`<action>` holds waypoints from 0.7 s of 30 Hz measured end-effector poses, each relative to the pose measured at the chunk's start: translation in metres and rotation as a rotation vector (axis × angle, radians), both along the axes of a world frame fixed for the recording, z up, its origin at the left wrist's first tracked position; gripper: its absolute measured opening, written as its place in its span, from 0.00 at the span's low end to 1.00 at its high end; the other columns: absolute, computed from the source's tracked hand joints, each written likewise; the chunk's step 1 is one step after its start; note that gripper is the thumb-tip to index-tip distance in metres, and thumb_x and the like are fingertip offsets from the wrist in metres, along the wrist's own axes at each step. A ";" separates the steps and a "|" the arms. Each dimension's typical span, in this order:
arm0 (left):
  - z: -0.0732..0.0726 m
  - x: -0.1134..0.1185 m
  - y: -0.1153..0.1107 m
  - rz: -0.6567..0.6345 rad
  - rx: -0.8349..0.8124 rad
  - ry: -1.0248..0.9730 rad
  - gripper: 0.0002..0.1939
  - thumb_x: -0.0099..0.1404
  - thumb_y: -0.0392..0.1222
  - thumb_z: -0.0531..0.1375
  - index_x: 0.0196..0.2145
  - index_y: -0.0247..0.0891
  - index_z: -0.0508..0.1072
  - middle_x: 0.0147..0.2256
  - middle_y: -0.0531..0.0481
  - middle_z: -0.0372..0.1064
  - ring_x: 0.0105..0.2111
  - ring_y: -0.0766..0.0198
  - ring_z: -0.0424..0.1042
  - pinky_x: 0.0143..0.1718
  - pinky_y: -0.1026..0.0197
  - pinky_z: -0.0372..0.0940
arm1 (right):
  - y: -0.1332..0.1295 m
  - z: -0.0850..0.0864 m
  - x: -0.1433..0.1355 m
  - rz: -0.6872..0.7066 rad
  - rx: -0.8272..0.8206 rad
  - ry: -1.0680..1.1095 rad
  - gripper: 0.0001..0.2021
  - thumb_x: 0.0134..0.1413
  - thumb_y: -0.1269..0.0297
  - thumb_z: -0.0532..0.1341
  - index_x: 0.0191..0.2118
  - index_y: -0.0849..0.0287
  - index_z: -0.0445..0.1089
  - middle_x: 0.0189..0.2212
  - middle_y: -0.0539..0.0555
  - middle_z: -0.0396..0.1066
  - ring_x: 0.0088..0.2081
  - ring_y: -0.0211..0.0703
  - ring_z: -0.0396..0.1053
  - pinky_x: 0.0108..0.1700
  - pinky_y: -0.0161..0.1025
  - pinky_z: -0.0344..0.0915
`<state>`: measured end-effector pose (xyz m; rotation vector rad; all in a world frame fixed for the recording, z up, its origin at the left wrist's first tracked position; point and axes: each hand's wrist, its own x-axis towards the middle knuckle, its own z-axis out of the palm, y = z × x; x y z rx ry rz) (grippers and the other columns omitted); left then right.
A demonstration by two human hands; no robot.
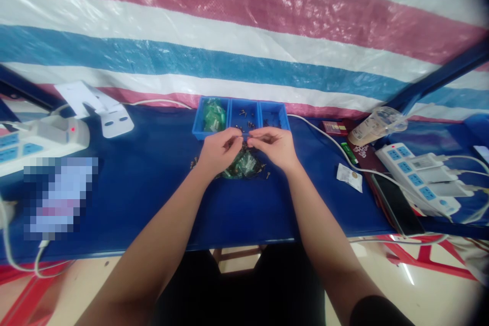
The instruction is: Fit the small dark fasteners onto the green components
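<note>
Small metal parts [250,125] lie in the middle and right compartments of a blue tray [200,135] and on the worktop [153,188] around a near green bag [246,165]. The left hand [222,152] and right hand [275,148] are positioned above this bag, fingertips facing each other. On each hand, thumb and index finger are nearly together; anything between them is too small to identify, and a firm hold cannot be confirmed. The tray's left compartment contains a second green bag [213,114]. To the right: a white packet [349,177], a plastic cup [369,130] and a power strip [416,175]. To the far left: a white stand [117,121]. Behind the worktop: a striped sheet [229,56].
</note>
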<state>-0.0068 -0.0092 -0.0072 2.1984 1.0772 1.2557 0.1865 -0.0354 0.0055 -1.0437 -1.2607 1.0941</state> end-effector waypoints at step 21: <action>0.002 0.001 -0.002 0.012 -0.034 -0.026 0.11 0.70 0.46 0.59 0.45 0.40 0.77 0.28 0.53 0.72 0.23 0.69 0.67 0.27 0.66 0.63 | 0.001 -0.001 -0.001 0.000 -0.014 -0.009 0.15 0.41 0.55 0.77 0.35 0.56 0.81 0.31 0.52 0.81 0.32 0.43 0.80 0.39 0.42 0.79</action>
